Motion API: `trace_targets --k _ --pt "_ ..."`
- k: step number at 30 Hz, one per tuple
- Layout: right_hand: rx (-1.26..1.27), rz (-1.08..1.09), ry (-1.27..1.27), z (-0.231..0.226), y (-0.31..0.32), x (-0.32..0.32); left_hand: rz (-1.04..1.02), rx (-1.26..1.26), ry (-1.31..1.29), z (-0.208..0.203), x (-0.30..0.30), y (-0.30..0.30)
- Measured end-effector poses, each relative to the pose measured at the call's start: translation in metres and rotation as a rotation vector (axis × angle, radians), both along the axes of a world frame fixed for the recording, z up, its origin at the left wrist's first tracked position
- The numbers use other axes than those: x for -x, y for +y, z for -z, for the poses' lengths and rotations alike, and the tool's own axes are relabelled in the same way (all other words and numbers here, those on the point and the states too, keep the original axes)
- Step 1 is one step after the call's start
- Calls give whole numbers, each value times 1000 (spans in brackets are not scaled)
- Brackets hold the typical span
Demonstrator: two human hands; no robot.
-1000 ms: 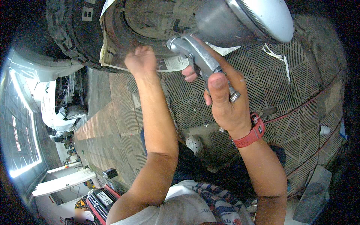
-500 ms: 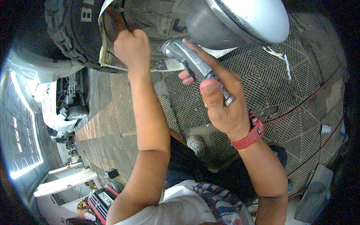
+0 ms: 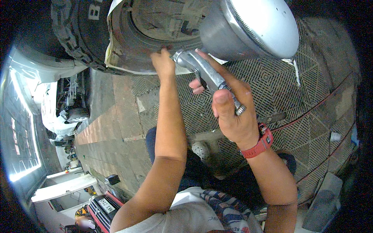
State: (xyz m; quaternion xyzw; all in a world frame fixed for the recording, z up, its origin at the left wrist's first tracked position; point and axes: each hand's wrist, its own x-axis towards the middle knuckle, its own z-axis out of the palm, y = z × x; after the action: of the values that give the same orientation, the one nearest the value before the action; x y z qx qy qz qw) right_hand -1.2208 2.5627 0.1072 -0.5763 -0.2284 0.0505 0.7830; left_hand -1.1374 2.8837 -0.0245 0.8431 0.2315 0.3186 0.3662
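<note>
My right hand point(image 3: 239, 120) grips a metal spray gun point(image 3: 208, 72) with a large grey cup point(image 3: 223, 35) that has a whitish lid. Its nozzle end points left. Just left of the nozzle is my left hand point(image 3: 164, 66), fingers loosely apart with nothing visible in them, at the lower edge of a round grey-brown rim point(image 3: 132, 48). Newspaper point(image 3: 108, 58) edges the rim, and more printed paper shows inside its ring. Behind stands a big knobby black tyre point(image 3: 79, 42). Whether my left fingertips touch the rim cannot be seen.
Ribbed mat flooring point(image 3: 279, 85) spreads below, with a red hose point(image 3: 316, 103) across it at right. A grey panel point(image 3: 322, 202) lies at lower right. White vehicles point(image 3: 58, 110) stand at left, and a red-trimmed one point(image 3: 105, 209) at lower left, with a person point(image 3: 83, 223) beside it.
My left hand has moved right and slightly down, from the paper toward the spray gun's nozzle, and its fist has loosened. The spray gun has shifted slightly right and down in my right hand.
</note>
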Motion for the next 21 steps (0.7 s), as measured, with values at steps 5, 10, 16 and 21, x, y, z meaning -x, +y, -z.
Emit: trace_targets --k 5,10,16,21 --pt "-61 -44 38 4 -5 1 178 450 86 33 10 -1" --pt "-83 5 57 12 -13 -3 -46 -538 522 -69 14 -74" --pt "-109 -16 75 10 -10 -5 -127 -714 886 -86 10 -17" --pt "-75 -9 89 12 -10 -6 -23 -475 973 -35 2 -20"
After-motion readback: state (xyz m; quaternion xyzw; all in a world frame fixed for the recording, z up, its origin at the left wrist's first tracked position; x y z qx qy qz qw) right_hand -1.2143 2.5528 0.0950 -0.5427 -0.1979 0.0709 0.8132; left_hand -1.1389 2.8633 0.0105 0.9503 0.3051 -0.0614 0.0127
